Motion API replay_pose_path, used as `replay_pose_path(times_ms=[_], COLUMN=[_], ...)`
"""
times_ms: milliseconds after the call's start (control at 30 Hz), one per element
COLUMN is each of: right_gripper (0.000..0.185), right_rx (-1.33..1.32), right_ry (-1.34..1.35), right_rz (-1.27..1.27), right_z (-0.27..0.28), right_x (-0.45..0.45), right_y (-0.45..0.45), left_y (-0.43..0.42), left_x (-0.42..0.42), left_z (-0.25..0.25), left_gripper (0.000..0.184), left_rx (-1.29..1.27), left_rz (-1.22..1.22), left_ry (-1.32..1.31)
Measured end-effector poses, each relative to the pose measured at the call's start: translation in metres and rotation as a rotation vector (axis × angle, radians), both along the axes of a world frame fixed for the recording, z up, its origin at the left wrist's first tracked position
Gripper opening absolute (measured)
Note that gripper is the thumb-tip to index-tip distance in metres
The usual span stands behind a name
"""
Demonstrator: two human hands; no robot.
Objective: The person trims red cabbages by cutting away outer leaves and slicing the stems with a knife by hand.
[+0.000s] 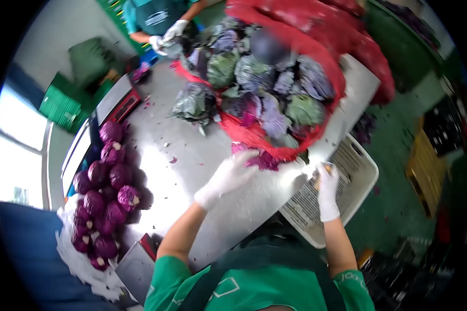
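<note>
My left hand (227, 177), in a white glove, is open, its fingers stretched toward purple cabbage leaves (267, 161) at the near rim of a red mesh sack (228, 127). Whether the fingertips touch the leaves, I cannot tell. Green and purple cabbages (254, 72) fill the sack's mouth. My right hand (328, 191), also gloved, is closed around what looks like an orange-handled knife (317, 182) near the table's right edge; glare blurs the blade. One cabbage with loose outer leaves (194, 102) lies left of the sack.
Peeled purple cabbages (106, 197) are piled on the left of the metal table (187, 171). A white crate (366, 184) stands below the right edge. Across the table, a person's gloved hands (168, 37) hold something. A red-edged device (124, 103) sits at the left.
</note>
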State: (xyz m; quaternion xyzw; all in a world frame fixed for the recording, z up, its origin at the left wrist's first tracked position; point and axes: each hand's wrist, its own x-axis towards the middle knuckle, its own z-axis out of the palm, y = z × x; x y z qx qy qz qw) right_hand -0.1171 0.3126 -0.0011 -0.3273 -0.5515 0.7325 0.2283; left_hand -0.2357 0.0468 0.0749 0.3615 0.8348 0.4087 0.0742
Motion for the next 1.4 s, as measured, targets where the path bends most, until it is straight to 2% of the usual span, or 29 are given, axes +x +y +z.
replay_pose_path(times_ms=[67,100,133,167,200,267,300,400,467,533,600,667,733,767,800,867,900,933,1000,1033,1133,1200,1267,1333,1367,1400], right_gripper=[0.007,0.007,0.007,0.007,0.005,0.004,0.005,0.007,0.005,0.003,0.005,0.014,0.04,0.044,0.045,0.048,0.049,0.051,0.05,0.049,0.046,0.045,0.043,0.041,0.039,0.039], right_rx=[-0.037,-0.048,-0.054,-0.041,-0.063,-0.103,-0.146,-0.224,-0.292,-0.189,-0.197,-0.066,-0.042,-0.058,0.008,0.286,0.36,0.434,0.152,0.093,0.042,-0.121,-0.171,-0.354,-0.288,-0.3], right_ry=[0.033,0.035,0.037,-0.005,-0.014,-0.051,-0.054,-0.058,0.012,-0.011,0.035,0.047,-0.075,-0.103,-0.162,-0.189,-0.185,-0.182,-0.303,-0.254,-0.154,-0.118,-0.166,-0.37,-0.248,-0.258], right_rz=[-0.01,0.035,0.076,0.084,0.143,0.261,0.309,0.419,0.495,0.522,0.566,0.584,0.641,0.626,0.658,0.634,0.624,0.611,0.652,0.656,0.658,0.782,0.813,0.881,0.767,0.778], right_z=[0.005,0.005,0.005,0.013,0.016,0.016,0.016,0.022,0.008,0.017,0.028,0.042,0.043,0.039,0.039,-0.001,-0.005,-0.008,0.015,0.011,-0.012,-0.018,-0.031,-0.031,-0.054,-0.053], right_x=[-0.005,-0.007,-0.01,-0.017,-0.021,-0.026,-0.03,-0.046,-0.064,-0.091,-0.121,-0.163,-0.193,-0.201,-0.205,-0.203,-0.198,-0.192,-0.175,-0.168,-0.151,-0.139,-0.12,-0.103,-0.091,-0.086], right_y=[0.012,0.015,0.02,0.014,0.011,-0.001,-0.008,-0.03,-0.04,-0.046,-0.049,-0.063,-0.079,-0.089,-0.093,-0.1,-0.101,-0.103,-0.102,-0.102,-0.099,-0.1,-0.104,-0.114,-0.128,-0.133], left_y=[0.005,0.004,-0.008,-0.011,-0.038,-0.079,-0.096,-0.119,-0.121,-0.079,-0.07,-0.04,-0.034,-0.035,-0.042,-0.058,-0.059,-0.057,-0.051,-0.055,-0.058,-0.073,-0.096,-0.115,-0.123,-0.13], left_x=[-0.062,-0.091,-0.131,-0.151,-0.199,-0.261,-0.287,-0.336,-0.345,-0.304,-0.272,-0.202,-0.157,-0.149,-0.147,-0.153,-0.149,-0.141,-0.122,-0.116,-0.071,-0.037,0.001,0.034,0.048,0.06], left_z=[-0.003,-0.002,-0.015,0.011,-0.022,-0.037,-0.048,-0.076,-0.101,-0.081,-0.1,-0.054,-0.028,-0.031,-0.043,-0.094,-0.076,-0.081,-0.091,-0.091,-0.069,-0.052,-0.042,-0.04,-0.038,-0.037], left_gripper=[0.034,0.033,0.032,0.034,0.04,0.052,0.052,0.075,0.076,0.072,0.058,0.048,0.043,0.044,0.045,0.05,0.053,0.053,0.052,0.049,0.05,0.056,0.064,0.065,0.066,0.066], left_rx=[-0.084,-0.123,-0.094,-0.086,-0.15,-0.151,-0.154,-0.092,0.13,0.22,0.048,-0.105,-0.118,-0.021,-0.033,0.167,0.042,0.05,0.587,0.673,0.763,0.797,0.64,0.666,0.723,0.784], left_rz=[0.176,0.372,0.485,0.68,0.842,1.054,1.07,1.166,0.946,0.926,0.824,0.624,0.52,0.615,0.715,0.743,0.63,0.621,0.48,0.439,0.532,0.537,0.481,0.448,0.473,0.501], left_ry=[0.031,0.052,0.171,-0.064,0.144,0.067,0.073,-0.097,-0.616,-0.397,-0.09,0.357,0.238,0.243,0.28,0.046,-0.473,-0.485,-0.823,-0.863,-0.963,-0.981,-0.886,-0.873,-0.946,-1.019])
